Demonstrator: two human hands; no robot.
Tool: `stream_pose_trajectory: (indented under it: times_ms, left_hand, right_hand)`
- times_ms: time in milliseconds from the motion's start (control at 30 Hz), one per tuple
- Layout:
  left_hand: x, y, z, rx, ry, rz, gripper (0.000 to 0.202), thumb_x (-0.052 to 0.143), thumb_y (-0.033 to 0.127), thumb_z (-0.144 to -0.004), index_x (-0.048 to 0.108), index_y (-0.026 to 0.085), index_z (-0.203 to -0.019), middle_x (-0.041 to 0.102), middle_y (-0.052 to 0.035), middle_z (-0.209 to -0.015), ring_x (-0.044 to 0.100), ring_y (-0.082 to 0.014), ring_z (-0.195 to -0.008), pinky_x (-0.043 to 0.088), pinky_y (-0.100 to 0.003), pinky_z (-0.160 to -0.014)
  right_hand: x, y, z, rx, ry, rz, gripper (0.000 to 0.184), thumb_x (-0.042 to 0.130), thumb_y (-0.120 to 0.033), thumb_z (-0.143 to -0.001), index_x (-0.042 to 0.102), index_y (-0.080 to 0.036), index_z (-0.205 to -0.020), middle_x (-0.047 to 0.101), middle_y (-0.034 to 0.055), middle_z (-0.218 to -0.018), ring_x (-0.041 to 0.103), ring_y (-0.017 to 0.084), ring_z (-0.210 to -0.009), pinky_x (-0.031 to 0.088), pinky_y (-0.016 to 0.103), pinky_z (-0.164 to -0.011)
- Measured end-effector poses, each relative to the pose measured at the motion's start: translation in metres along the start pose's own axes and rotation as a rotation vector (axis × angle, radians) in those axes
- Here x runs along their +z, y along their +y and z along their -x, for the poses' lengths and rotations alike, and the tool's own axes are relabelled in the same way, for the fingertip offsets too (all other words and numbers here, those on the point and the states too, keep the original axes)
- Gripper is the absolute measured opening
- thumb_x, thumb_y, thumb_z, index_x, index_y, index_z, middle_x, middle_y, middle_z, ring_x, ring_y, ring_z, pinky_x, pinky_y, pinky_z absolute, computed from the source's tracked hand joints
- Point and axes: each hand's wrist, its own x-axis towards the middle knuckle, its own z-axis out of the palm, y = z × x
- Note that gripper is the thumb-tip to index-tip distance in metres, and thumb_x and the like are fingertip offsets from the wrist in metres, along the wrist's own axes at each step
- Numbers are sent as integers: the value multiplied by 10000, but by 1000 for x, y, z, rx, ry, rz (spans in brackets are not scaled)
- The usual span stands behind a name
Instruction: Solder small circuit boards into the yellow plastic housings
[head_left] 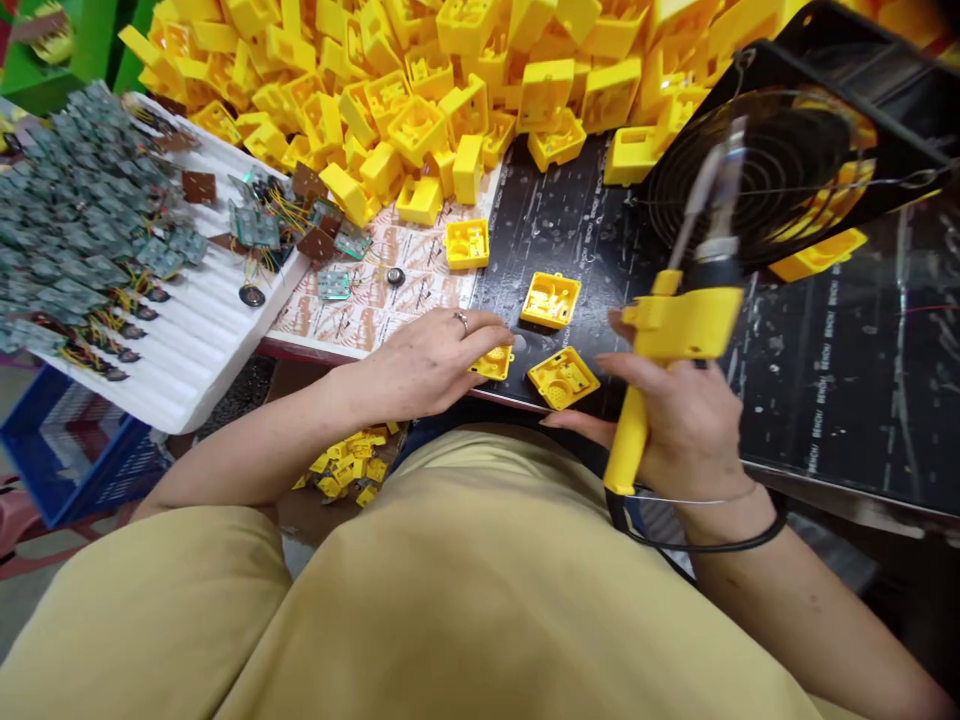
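My right hand (686,425) is wrapped around the yellow handle of a soldering gun (686,322). Its metal barrel and thin side tube point up and away, in front of a round fan guard. At the table's front edge, my left hand (431,362) grips a small open yellow plastic case (493,363), partly hidden by the fingers. Just right of it lies another open case (564,378), close to the fingers of my right hand. A third case (551,300) sits behind these, and one more case (467,244) stands farther back to the left.
A large heap of yellow cases (420,120) fills the back. On the left, a white foam tray (202,345) bears many wired circuit boards (97,200). A loose board (334,286) and a round speaker (395,277) lie near it. A black fan (757,180) stands right.
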Motion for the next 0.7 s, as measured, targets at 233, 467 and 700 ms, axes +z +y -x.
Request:
stream_pose_trajectory:
  times_ms: [233, 467, 700]
  left_hand:
    - [8, 0, -5, -39, 25, 62, 366, 589, 140, -951, 572, 90, -1313, 705, -173, -1305, 685, -288, -1215, 572, -420, -1053]
    - [0, -22, -3, -115, 101, 45, 478, 552, 469, -1018, 594, 137, -1360, 656, -177, -1429, 638, -296, -1320, 513, -451, -1121]
    - [0, -61, -56, -608, 104, -210, 546, 571, 578, -980, 657, 164, -1326, 679, -174, -1300, 638, -397, -1254, 487, -547, -1072]
  right_hand:
    - [9, -5, -9, -56, -83, -44, 470, 647, -540, -985, 534, -196, -1283, 658, 35, -855, 640, 223, -761, 476, 361, -705]
    - [-10, 17, -3, -23, -134, -146, 503, 655, -492, -981, 488, -188, -1345, 678, 127, -1170, 686, 268, -985, 567, 401, -838]
    - [10, -14, -9, 69, -7, 31, 458, 685, -463, -967, 531, -151, -1266, 708, 151, -1060, 703, 282, -802, 541, 372, -620]
